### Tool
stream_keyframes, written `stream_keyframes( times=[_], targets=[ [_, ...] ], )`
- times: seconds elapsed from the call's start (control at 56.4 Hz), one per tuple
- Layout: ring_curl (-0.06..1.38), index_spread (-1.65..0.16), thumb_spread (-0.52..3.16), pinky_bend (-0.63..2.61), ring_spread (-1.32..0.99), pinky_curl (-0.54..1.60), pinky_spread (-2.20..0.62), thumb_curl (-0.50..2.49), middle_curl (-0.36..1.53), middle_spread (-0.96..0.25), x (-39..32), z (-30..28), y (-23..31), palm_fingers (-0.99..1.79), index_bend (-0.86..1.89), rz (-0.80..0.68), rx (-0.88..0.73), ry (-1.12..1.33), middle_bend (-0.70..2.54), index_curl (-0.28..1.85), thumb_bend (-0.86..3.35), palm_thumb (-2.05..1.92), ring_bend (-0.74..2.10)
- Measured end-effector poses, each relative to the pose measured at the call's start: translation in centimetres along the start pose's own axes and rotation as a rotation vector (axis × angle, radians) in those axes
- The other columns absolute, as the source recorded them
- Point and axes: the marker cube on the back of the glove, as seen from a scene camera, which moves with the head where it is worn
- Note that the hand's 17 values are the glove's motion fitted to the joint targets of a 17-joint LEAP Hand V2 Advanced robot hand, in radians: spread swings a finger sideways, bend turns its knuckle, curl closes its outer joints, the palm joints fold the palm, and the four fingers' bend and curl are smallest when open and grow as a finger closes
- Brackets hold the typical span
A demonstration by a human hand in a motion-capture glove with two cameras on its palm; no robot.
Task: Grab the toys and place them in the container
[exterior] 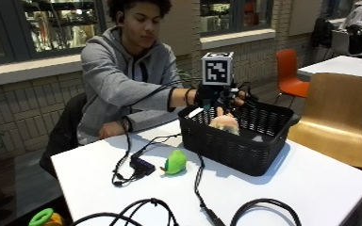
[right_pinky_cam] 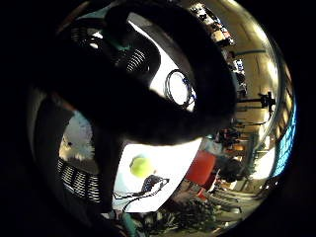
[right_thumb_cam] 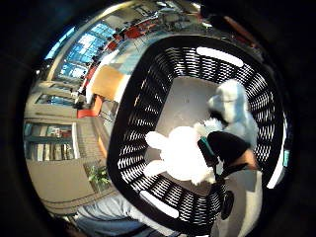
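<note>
In the outside view my gloved right hand hovers over the black slatted basket on the white table. Its fingers grip a white plush toy, which hangs at the basket's rim, partly inside. The thumb side palm view looks down into the basket: the white plush toy is right by my thumb, and a second pale plush toy lies on the basket floor. A green toy stands on the table just left of the basket, also seen as the green toy.
A small black box with cables lies beside the green toy, and more black cables cross the table's front. The bare left hand rests at the table's far edge. A wooden chair stands at the right.
</note>
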Motion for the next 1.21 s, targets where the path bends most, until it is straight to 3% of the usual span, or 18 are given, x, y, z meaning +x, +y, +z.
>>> stream_keyframes(
  times=[0.177,0.302,0.408,0.586,0.781,0.852,0.958,1.029,1.207],
  targets=[
    [0.43,-0.32,1.45,1.15,-0.1,0.36,0.0,0.61,0.41,-0.01,6.3,-0.8,5.8,-0.09,0.21,0.018,-0.002,0.021,0.11,0.44,0.01,0.46,0.28],
    [0.43,-0.31,1.45,1.07,-0.11,0.33,0.01,0.55,0.39,0.0,13.3,-0.1,10.2,-0.01,0.23,0.222,0.02,-0.057,0.17,0.46,0.0,0.46,0.29],
    [0.43,-0.31,1.46,1.03,-0.12,0.31,0.02,0.52,0.38,0.0,16.3,2.9,13.4,0.02,0.25,0.279,-0.038,-0.107,0.18,0.47,0.0,0.47,0.3],
    [0.41,-0.3,1.4,0.99,-0.12,0.3,0.02,0.45,0.37,0.01,16.6,9.7,16.4,-0.08,0.23,0.26,-0.207,-0.16,0.15,0.47,-0.03,0.39,0.25],
    [0.36,-0.28,1.26,0.85,-0.09,0.28,0.02,0.39,0.32,0.03,15.7,13.8,16.0,-0.14,0.26,0.252,-0.333,-0.048,0.12,0.49,-0.04,0.25,0.15],
    [0.34,-0.25,1.24,0.8,-0.09,0.27,0.02,0.39,0.29,0.03,15.5,14.3,15.8,-0.14,0.36,0.242,-0.307,-0.094,0.09,0.51,-0.02,0.26,0.12],
    [0.27,-0.25,1.3,0.71,-0.09,0.26,0.01,0.41,0.23,0.03,15.5,14.1,15.7,-0.09,0.85,0.218,-0.227,-0.135,0.06,0.64,0.06,0.41,0.07],
    [0.24,-0.24,1.31,0.68,-0.09,0.26,0.01,0.42,0.22,0.03,15.5,13.7,15.7,-0.12,1.03,0.207,-0.202,-0.121,0.08,0.69,0.08,0.46,0.08],
    [0.18,-0.21,1.33,0.63,-0.09,0.26,0.01,0.44,0.2,0.03,15.2,10.7,15.0,-0.16,1.24,0.203,-0.126,-0.125,0.12,0.75,0.1,0.55,0.09]
  ],
)
